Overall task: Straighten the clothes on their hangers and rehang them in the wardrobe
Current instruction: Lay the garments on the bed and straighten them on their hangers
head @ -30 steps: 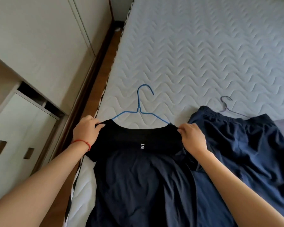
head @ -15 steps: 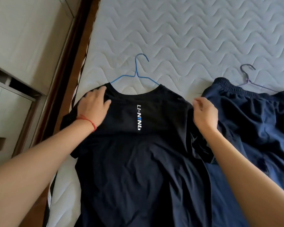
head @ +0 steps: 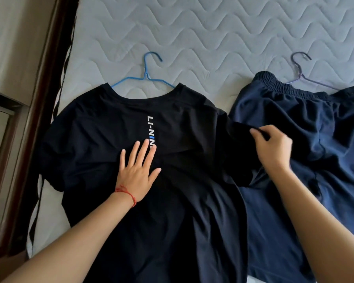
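T-shirt point(head: 114, 123) lies flat on the mattress point(head: 213, 27), threaded on its blue hanger point(head: 145, 77). Left hand point(head: 137, 168) presses it, fingers spread; right hand point(head: 274, 148) pinches the sleeve. Smoothing step; lifting by the hook likely follows.

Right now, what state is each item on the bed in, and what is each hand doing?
Black T-shirt: spread flat on the mattress, hanger inside the neck.
Blue hanger: hook showing above the collar.
Navy shorts: crumpled, waistband up.
Purple hanger: partly under the shorts.
Left hand: open, pressed flat on the shirt.
Right hand: pinching the shirt's sleeve.
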The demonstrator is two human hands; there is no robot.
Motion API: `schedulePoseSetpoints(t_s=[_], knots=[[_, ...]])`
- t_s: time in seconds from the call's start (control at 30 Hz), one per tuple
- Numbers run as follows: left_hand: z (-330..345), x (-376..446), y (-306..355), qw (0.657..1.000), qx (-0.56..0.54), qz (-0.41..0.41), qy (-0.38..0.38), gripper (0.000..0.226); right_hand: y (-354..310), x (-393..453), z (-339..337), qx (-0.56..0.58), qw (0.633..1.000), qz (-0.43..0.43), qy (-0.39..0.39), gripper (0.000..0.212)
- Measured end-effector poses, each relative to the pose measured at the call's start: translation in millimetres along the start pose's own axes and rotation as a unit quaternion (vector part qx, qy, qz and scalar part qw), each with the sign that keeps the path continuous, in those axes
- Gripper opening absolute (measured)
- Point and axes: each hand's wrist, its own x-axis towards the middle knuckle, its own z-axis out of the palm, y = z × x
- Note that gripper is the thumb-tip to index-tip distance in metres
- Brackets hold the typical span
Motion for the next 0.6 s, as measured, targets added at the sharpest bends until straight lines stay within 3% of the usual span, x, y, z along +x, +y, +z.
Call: schedulePoseSetpoints(t_s=[0.1, 0.17, 0.27, 0.47, 0.6], knots=[[0.5, 0.0, 1.8, 1.0, 0.004, 0.002, 0.006, 0.063, 5.2, 6.1, -28.1, 0.019, 0.992, 0.036, 0.12, 0.029], [-0.4, 0.8, 2.9, 1.0, 0.004, 0.003, 0.009, 0.063, 15.8, 10.0, -37.6, 0.003, 0.988, 0.075, 0.132, 0.031], [-3.9, 0.4, 3.9, 1.0, -0.011, 0.008, 0.014, 0.062, 26.7, 4.6, -30.3, -0.09, 0.989, 0.063, 0.098, 0.034], [-21.5, -14.0, -6.1, 0.995, -0.07, -0.032, 0.071, 0.062, -14.8, -69.0, 37.3, -0.093, 0.979, -0.178, 0.045, 0.038], [-37.8, -31.3, -50.3, 0.971, -0.121, -0.134, 0.156, 0.059, -50.4, -125.4, 95.6, -0.112, 0.945, -0.302, -0.056, 0.039]])
